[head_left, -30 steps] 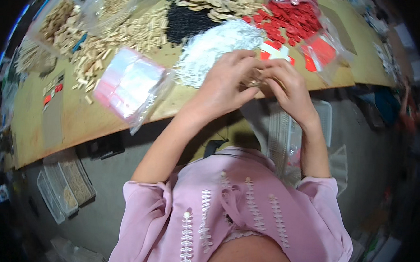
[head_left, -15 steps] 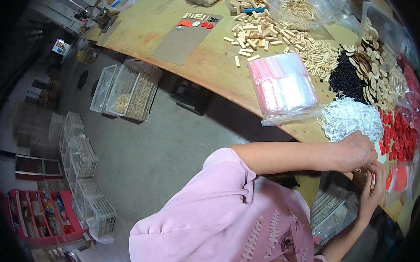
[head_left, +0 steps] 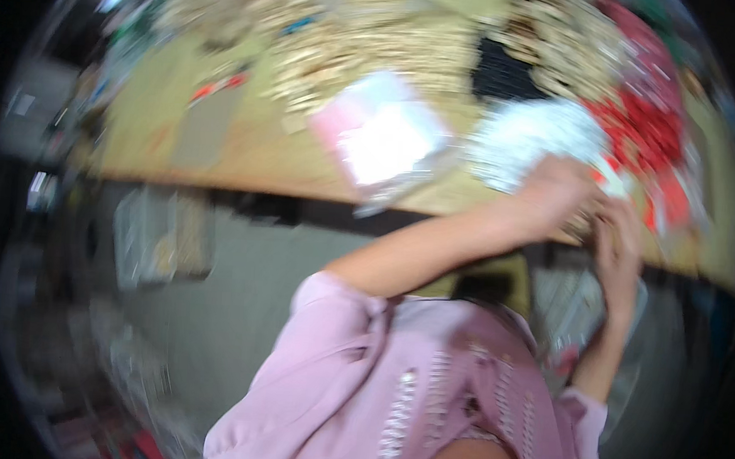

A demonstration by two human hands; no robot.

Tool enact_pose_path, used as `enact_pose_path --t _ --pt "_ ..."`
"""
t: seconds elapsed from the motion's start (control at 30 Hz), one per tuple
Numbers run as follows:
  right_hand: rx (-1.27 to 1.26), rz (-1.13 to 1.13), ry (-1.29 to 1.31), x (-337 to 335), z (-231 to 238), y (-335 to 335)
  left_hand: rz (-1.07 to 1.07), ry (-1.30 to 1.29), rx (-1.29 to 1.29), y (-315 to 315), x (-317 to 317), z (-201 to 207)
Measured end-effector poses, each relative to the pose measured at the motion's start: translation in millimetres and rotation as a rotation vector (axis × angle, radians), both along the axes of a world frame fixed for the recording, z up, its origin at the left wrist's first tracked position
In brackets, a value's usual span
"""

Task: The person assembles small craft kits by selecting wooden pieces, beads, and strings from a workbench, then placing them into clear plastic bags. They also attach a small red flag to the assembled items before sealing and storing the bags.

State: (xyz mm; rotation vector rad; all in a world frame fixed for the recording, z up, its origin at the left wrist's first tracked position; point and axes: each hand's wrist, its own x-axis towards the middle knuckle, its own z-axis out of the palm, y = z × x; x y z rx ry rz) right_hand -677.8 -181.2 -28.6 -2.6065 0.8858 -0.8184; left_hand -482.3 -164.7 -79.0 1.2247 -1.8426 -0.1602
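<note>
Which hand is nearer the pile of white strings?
Left. The left hand overlaps the lower right edge of the pile of white strings in this view; the right hand sits farther right and lower, apart from it.

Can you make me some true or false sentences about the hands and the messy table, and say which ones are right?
1. The left hand and the right hand are close together. True, though what is between them is too blurred to tell.
2. The white pile is to the left of the red pieces. True.
3. Just behind the white pile is a blue one. False: it is a black pile.
4. The person's clothes are green. False: they wear a pink blouse.
5. A shiny plastic-wrapped stack lies on the table. True.
</note>
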Motion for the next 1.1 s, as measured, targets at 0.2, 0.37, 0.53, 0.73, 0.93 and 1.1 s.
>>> enact_pose_path --t 0.2,0.37,0.53,0.73,0.93,1.1 --pt "0.062 0.093 -0.193 6.2 13.6 2.7 -0.031 -0.085 0.075 26.3 14.9 58.0" --pt "0.114 0.075 -0.182 -3.6 1.7 -8.2 -0.068 -0.204 0.105 16.9 15.6 42.1" --pt "0.131 0.021 -0.276 -4.0 9.3 -14.4 -0.254 0.537 0.367 14.3 26.9 62.1" --pt "0.21 0.031 -0.293 2.2 8.3 -17.8 -0.226 0.368 0.503 20.4 16.9 42.3" --pt "0.224 0.078 -0.281 4.5 10.5 -12.4 -0.277 0.756 0.631 8.0 9.0 18.0" --pt "0.232 0.058 -0.282 -5.8 12.7 -4.4 -0.271 0.494 0.563 9.2 7.7 30.6"
